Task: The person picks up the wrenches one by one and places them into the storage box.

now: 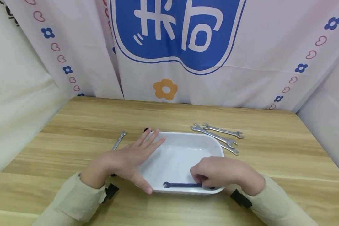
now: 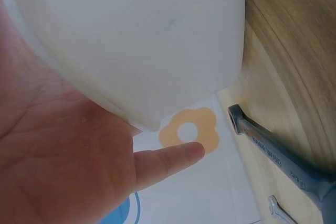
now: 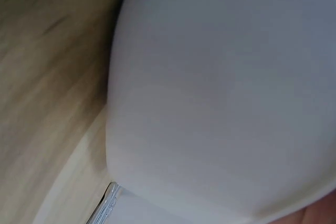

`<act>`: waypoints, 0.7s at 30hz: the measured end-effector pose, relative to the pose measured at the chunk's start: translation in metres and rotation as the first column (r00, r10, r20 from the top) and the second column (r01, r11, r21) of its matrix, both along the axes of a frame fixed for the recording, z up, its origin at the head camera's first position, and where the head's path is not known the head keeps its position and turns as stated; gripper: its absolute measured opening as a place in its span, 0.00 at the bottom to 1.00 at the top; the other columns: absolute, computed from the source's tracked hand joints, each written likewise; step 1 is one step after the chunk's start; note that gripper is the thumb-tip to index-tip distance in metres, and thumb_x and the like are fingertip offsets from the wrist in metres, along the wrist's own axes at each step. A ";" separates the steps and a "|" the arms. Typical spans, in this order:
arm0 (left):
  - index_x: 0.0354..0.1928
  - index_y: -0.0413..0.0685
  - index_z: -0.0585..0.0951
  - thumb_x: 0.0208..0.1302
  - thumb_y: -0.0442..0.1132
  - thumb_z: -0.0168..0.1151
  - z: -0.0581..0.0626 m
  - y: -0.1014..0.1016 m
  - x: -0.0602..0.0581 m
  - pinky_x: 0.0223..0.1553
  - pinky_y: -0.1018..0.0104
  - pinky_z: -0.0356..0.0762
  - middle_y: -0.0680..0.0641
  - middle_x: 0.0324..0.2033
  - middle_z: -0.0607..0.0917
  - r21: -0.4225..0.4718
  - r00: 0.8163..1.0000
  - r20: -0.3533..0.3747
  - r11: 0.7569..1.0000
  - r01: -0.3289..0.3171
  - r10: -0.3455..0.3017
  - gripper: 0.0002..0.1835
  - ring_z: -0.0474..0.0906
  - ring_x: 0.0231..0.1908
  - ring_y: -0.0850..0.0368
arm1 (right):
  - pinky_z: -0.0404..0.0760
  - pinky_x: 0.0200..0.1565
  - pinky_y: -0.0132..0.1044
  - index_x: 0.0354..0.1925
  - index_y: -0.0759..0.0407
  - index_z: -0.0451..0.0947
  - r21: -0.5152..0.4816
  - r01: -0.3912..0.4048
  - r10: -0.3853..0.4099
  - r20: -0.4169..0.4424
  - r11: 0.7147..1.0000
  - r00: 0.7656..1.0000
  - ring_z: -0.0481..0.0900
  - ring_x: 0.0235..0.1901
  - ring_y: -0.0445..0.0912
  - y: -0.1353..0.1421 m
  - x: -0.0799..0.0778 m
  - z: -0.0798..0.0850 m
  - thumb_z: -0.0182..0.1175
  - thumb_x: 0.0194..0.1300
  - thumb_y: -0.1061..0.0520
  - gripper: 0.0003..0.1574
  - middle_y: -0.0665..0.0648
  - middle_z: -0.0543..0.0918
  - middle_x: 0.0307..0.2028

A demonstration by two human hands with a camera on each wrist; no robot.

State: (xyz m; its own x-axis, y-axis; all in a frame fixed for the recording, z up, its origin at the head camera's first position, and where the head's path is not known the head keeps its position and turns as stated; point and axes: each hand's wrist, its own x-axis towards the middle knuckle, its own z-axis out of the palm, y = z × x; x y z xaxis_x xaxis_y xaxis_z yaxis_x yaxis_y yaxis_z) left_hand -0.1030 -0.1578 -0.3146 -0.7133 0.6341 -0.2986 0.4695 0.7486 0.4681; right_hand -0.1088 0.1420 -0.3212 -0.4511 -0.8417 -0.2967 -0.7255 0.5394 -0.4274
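Observation:
A white rectangular tray (image 1: pixel 183 157) sits on the wooden table. Inside it, along the near wall, lies a dark open-end wrench (image 1: pixel 183 185). My right hand (image 1: pixel 217 172) reaches over the tray's right side and holds that wrench's right end with curled fingers. Fingers spread, my left hand (image 1: pixel 132 157) rests across the left rim, thumb toward the near corner. In the left wrist view its palm (image 2: pixel 63 156) is against the tray's rim. The right wrist view is mostly filled by the tray's outer wall (image 3: pixel 220 93), hiding the right fingers' grip.
Several silver wrenches lie right of the tray, including a large wrench (image 1: pixel 214 135) and a smaller wrench (image 1: pixel 223 130) behind it. Left of the tray are a silver wrench (image 1: pixel 119 140) and a black wrench (image 2: pixel 283 158), mostly hidden in the head view. A printed curtain (image 1: pixel 147 81) hangs behind the table.

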 end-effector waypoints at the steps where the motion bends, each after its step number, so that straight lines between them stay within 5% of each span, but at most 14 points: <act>1: 0.80 0.57 0.36 0.40 0.69 0.77 0.000 0.000 0.000 0.67 0.22 0.40 0.50 0.78 0.24 0.001 1.000 -0.001 1.000 -0.001 0.001 0.75 0.14 0.76 0.43 | 0.64 0.27 0.25 0.24 0.49 0.70 0.000 -0.002 0.002 -0.004 1.000 1.000 0.62 0.22 0.33 0.000 0.000 0.000 0.64 0.53 0.69 0.17 0.41 0.64 0.19; 8: 0.80 0.58 0.36 0.39 0.70 0.76 0.001 0.000 0.000 0.65 0.20 0.42 0.50 0.78 0.24 -0.005 1.000 -0.004 1.000 -0.001 0.001 0.75 0.15 0.76 0.43 | 0.68 0.30 0.26 0.28 0.50 0.73 -0.030 0.037 -0.038 -0.032 0.999 0.999 0.65 0.24 0.33 0.000 -0.001 0.002 0.60 0.60 0.68 0.13 0.41 0.66 0.19; 21: 0.80 0.57 0.37 0.39 0.69 0.77 0.004 0.002 0.000 0.65 0.20 0.40 0.50 0.78 0.25 0.001 1.000 0.011 1.000 -0.009 0.009 0.75 0.16 0.76 0.42 | 0.76 0.35 0.28 0.40 0.52 0.79 -0.233 0.087 -0.122 -0.143 0.969 0.982 0.72 0.29 0.33 0.019 -0.012 0.019 0.62 0.65 0.62 0.06 0.40 0.75 0.27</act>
State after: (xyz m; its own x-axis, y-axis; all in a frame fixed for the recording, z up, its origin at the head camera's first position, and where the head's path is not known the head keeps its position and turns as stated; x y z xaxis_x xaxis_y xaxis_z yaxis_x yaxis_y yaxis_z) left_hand -0.1027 -0.1561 -0.3109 -0.7160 0.6278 -0.3054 0.4574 0.7523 0.4742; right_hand -0.1206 0.1615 -0.3018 -0.5656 -0.8243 -0.0246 -0.7370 0.5187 -0.4333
